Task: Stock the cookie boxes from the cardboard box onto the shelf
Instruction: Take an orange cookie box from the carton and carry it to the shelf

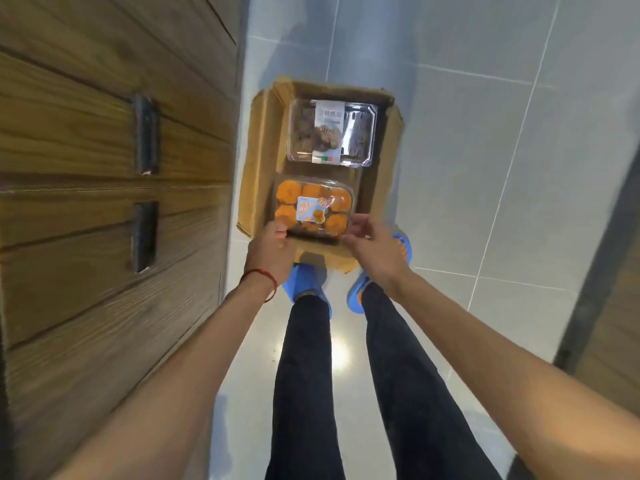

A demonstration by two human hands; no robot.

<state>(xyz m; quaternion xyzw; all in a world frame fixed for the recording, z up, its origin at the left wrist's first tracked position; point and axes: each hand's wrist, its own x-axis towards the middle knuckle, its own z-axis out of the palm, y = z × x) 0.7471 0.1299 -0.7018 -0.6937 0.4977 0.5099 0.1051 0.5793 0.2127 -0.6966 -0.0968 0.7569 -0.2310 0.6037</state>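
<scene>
At the far left we see a wooden front of grooved brown boards, with two dark handles set one above the other. Beside it runs a floor of pale grey glossy tiles with thin light joints. On the tiles, close to the wood, stands the open cardboard box, its flaps spread. The left hand, a red string round its wrist, curls its fingers on the near left corner of the orange cookie box, which sits in the near half of the carton. Behind it, in the far half, lies the brown cookie box, clear-lidded and untouched. The right hand pinches the orange box's near right corner. Blue slippers stand just below the carton. At the far right, a dark frame rises from the tiles.
</scene>
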